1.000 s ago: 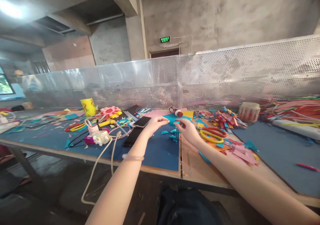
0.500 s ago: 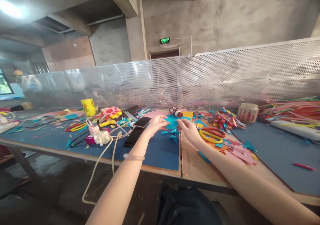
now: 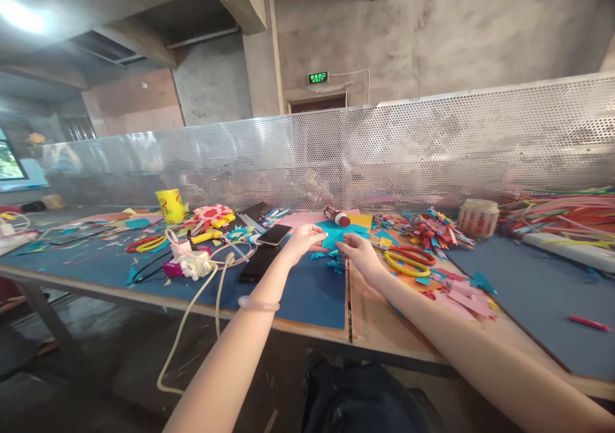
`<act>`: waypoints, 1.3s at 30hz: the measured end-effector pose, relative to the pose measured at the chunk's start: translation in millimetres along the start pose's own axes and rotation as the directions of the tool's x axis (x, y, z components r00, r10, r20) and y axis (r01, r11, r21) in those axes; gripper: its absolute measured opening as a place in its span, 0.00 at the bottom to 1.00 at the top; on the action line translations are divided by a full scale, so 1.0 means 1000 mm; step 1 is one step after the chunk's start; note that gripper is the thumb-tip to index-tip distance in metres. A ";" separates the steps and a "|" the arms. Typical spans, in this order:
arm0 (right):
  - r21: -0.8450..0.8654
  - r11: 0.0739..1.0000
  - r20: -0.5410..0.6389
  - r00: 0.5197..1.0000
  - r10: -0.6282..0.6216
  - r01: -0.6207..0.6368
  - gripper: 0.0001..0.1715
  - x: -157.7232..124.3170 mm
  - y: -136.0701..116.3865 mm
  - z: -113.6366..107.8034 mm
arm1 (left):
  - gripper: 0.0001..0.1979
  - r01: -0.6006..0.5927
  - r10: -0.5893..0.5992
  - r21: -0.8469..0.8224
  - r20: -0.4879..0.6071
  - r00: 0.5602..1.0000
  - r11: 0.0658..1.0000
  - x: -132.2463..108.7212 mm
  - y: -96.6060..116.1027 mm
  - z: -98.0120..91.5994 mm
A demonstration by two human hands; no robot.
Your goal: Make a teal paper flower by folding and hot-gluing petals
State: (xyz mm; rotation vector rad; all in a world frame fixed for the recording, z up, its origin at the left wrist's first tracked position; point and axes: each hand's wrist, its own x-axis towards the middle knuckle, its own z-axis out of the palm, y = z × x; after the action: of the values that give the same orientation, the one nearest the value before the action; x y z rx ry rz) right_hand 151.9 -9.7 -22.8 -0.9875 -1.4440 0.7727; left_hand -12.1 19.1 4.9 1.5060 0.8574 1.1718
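Observation:
My left hand [image 3: 305, 241], with a pale bangle [image 3: 258, 303] on its wrist, is over the middle of the table, fingers closed at the left edge of blue paper [image 3: 333, 236]. Facing it, my right hand [image 3: 361, 255] pinches at the paper's right side. Fingertips partly cover what lies between them, and more blue paper is behind. Small cut blue paper pieces [image 3: 335, 264] lie just below the hands. A dark red bottle with a white band [image 3: 336, 216] rests on its side beyond them. Yellow-and-red-handled scissors [image 3: 408, 263] lie beside my right hand.
Left of my hands are phones [image 3: 273, 235], a power strip with cords [image 3: 195, 264] and a yellow cup [image 3: 170, 206]. On the right are paper scraps [image 3: 464, 295], a paper-strip pile [image 3: 435, 229], a jar [image 3: 478, 218] and a pink pen [image 3: 589, 323]. A perforated metal screen [image 3: 432, 151] stands behind.
My hands have shifted slightly, and the left fingers have closed in toward the blue paper. My right hand's fingertips have dropped a little and moved slightly left. The other things stay put.

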 end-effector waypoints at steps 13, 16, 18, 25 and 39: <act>-0.480 0.667 0.249 0.818 -0.519 0.570 0.20 0.001 0.005 -0.009 | 0.08 0.101 -0.087 -0.134 0.102 0.991 0.986 -0.002 0.003 0.000; -0.513 0.635 0.273 0.811 -0.517 0.577 0.21 0.002 0.008 -0.009 | 0.11 0.091 -0.074 -0.136 0.127 0.989 0.987 -0.003 0.004 -0.001; -0.518 0.637 0.277 0.816 -0.507 0.571 0.21 0.003 0.008 -0.010 | 0.10 0.080 -0.061 -0.128 0.151 0.987 0.989 -0.004 0.004 -0.001; -0.384 0.818 0.197 0.903 -0.382 0.429 0.21 -0.002 0.001 -0.009 | 0.10 0.063 -0.046 -0.081 0.191 0.980 0.995 -0.009 0.009 0.002; -0.106 0.989 0.072 0.993 -0.094 0.101 0.15 0.000 0.000 -0.002 | 0.12 0.068 -0.072 0.030 0.152 0.986 0.997 -0.009 0.008 0.003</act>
State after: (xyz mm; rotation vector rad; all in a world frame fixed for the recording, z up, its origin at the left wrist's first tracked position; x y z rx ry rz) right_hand 153.5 -10.4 -22.5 -0.9740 -1.5942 0.6661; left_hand -11.8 7.4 10.1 1.5519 0.8160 0.9842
